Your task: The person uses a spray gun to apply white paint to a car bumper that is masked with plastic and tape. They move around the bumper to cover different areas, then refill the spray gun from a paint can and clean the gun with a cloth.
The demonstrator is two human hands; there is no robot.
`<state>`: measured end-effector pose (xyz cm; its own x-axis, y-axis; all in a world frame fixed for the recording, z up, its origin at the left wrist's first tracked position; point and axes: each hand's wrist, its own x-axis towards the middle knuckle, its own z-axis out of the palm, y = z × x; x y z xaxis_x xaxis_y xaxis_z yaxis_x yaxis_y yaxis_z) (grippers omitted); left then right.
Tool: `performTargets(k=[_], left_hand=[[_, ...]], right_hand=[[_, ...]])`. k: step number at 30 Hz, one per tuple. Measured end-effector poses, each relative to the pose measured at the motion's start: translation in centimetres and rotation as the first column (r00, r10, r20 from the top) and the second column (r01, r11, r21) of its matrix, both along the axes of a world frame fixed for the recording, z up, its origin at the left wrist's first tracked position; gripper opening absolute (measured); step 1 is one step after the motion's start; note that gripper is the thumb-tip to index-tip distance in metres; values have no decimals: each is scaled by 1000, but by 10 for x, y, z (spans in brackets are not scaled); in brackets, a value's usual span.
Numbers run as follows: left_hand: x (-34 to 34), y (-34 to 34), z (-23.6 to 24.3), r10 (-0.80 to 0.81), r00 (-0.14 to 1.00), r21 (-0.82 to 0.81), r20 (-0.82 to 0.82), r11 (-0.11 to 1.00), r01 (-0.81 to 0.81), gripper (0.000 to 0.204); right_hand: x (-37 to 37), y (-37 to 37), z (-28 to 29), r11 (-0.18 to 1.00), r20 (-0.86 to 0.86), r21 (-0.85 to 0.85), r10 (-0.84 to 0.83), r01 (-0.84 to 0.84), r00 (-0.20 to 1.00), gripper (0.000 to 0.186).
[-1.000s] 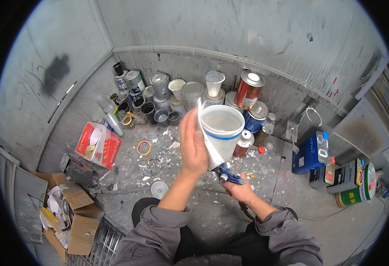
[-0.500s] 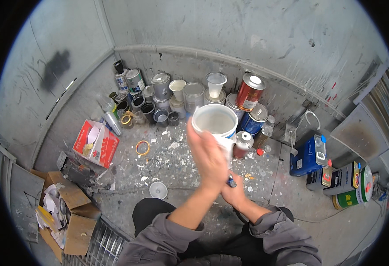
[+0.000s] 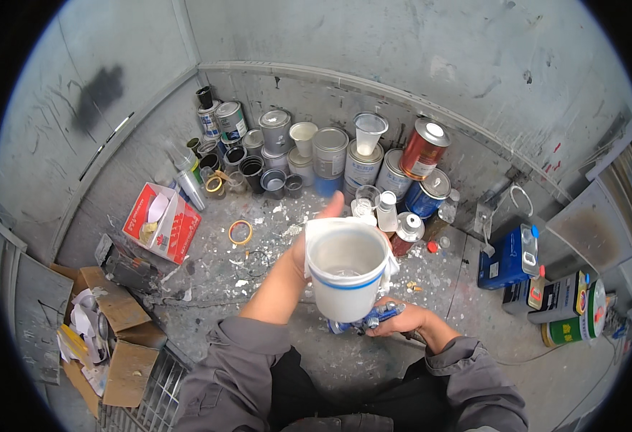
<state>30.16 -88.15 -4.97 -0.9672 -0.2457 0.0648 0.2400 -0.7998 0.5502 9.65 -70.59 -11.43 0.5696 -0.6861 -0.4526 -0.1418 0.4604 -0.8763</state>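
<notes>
A white spray gun cup (image 3: 348, 291) with a blue band stands in front of me, its open top showing a pale inside wall. Behind it, my left hand (image 3: 299, 253) curls around the cup with a white cloth (image 3: 394, 268) pressed against its side; the thumb sticks up and most of the fingers are hidden. Below the cup is the blue and metal body of the spray gun (image 3: 375, 318). My right hand (image 3: 411, 321) grips this gun from the right, and its handle is mostly covered.
Several paint cans (image 3: 330, 153) and dark cups (image 3: 251, 170) line the wall. Left are a red box (image 3: 179, 234), a tape ring (image 3: 240, 232) and a cardboard box (image 3: 130, 374) of waste. Blue (image 3: 507, 259) and green (image 3: 568, 330) containers stand right. A hose crosses the floor.
The cup has come down toward me, and the gun's blue body now shows beneath it. My left hand has shifted from the cup's near left side to behind it with the cloth.
</notes>
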Motion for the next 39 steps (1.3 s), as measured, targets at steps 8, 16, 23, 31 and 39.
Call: performTargets(k=[8, 16, 23, 31, 39], left_hand=[[-23, 21, -31, -97, 970, -23, -223, 995, 95, 76], [-5, 21, 11, 640, 768, -164, -18, 756, -634, 81], [-41, 64, 12, 931, 22, -761, -364, -283, -584, 71], [-63, 65, 8, 949, -34, -872, -314, -303, -384, 109], [-20, 30, 27, 808, 578, -714, -115, 337, -613, 97]], right_hand=[[-14, -5, 19, 999, -29, -17, 45, -46, 999, 13], [-8, -12, 4, 877, -192, -424, -331, 226, 924, 23], [38, -15, 6, 687, -138, -554, -633, 470, 762, 34], [46, -6, 17, 649, -151, -523, -709, 553, 689, 28], [23, 5, 20, 842, -182, -306, -510, 445, 840, 17]])
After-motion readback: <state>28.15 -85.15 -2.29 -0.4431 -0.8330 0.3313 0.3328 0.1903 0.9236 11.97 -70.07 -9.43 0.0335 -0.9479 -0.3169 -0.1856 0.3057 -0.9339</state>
